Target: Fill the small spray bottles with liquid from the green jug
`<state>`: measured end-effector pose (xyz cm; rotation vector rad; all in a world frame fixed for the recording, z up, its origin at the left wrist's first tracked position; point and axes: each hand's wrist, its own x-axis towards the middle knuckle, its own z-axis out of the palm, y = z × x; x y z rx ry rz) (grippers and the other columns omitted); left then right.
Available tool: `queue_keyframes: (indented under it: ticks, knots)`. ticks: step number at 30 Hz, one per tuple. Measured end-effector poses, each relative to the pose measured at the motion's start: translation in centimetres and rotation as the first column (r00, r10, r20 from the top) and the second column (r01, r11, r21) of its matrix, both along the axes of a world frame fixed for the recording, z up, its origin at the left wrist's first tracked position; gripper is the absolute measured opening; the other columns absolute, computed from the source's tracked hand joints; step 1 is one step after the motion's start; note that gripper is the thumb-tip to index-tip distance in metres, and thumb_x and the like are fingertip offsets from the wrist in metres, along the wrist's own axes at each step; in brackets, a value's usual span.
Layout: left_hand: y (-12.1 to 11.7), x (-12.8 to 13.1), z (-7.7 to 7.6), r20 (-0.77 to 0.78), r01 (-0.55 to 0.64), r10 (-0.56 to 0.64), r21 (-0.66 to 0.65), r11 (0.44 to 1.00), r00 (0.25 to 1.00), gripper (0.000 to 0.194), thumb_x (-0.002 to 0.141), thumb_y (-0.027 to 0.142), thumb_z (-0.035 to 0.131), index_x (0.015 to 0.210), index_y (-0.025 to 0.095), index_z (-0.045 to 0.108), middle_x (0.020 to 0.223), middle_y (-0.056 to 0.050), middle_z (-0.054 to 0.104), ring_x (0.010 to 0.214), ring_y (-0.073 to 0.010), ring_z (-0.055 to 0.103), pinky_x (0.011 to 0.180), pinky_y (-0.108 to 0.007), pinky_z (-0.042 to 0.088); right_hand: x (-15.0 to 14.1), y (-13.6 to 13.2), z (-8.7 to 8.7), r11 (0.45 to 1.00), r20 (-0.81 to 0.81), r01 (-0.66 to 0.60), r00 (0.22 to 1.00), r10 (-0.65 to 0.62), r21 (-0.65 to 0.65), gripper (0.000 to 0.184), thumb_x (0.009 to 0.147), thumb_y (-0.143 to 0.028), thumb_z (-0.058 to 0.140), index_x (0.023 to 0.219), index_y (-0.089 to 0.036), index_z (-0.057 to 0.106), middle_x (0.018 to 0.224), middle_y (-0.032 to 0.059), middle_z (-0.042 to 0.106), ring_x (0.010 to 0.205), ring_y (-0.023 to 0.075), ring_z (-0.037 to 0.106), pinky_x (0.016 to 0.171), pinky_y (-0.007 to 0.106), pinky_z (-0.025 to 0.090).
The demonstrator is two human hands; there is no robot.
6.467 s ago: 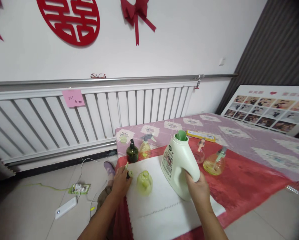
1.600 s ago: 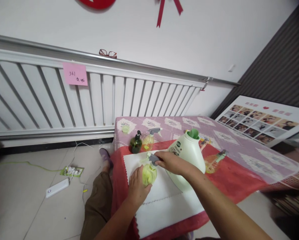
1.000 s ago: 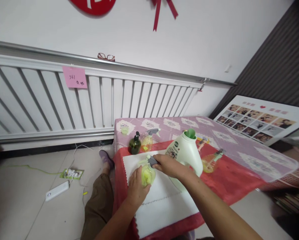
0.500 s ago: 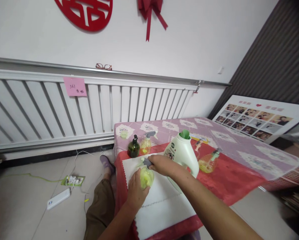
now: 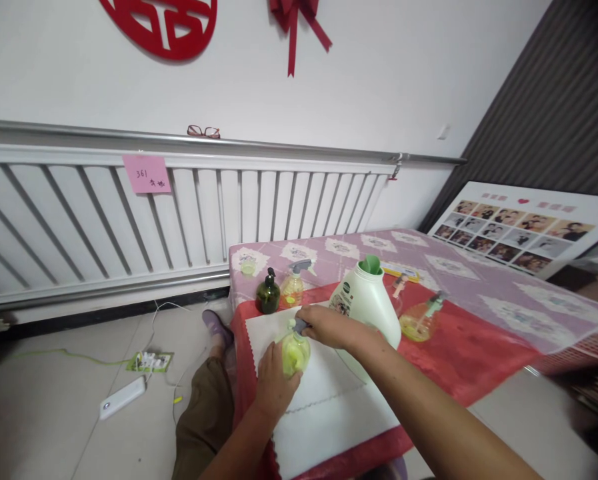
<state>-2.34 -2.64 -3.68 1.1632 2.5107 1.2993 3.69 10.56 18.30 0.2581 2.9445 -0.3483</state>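
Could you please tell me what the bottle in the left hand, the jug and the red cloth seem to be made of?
The bottle looks like glossy plastic, perhaps glass, being see-through. The jug seems smooth, opaque plastic, given its evenly pale walls. The red cloth is probably thin fabric, showing a patchy sheen.

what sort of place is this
Probably a room in a home, perhaps dressed for a wedding: a red Chinese-character cutout hangs on the wall, a white radiator runs below it, and a photo board with a heart stands at the right.
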Motion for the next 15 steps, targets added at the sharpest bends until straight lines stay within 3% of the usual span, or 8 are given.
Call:
queue_keyframes:
  ticks: [9, 15]
  knots:
    - [0.11, -0.08, -0.74, -0.006, -0.017, 0.018, 0.046, 0.999, 1.000, 0.075, 0.069, 0.026, 0.065, 0.140, 0.020, 0.041, 0.144, -0.014, 0.051, 0.134, -0.0316, 0.047, 0.113, -0.045, 0.038, -0.40, -0.23, 0.12, 1.000, 0.040, 0.003, 0.999, -0.003, 0.010, 0.012, 0.083, -0.013, 0.059, 0.090, -0.017, 0.067, 0.097, 0.0078, 0.071, 0.084, 0.0194, 0.063, 0.071, 0.025, 0.041]
    - [0.11, -0.11, -0.26, 0.007, -0.003, 0.003, -0.009, 1.000, 1.000, 0.074, 0.070, 0.026, 0.063, 0.139, 0.015, 0.041, 0.141, -0.018, 0.052, 0.133, -0.0335, 0.048, 0.112, -0.048, 0.039, -0.62, -0.25, 0.04, 0.999, 0.042, 0.016, 0.999, -0.017, 0.029, 0.010, 0.083, -0.014, 0.059, 0.088, -0.019, 0.066, 0.096, 0.0068, 0.072, 0.083, 0.0193, 0.064, 0.068, 0.025, 0.040]
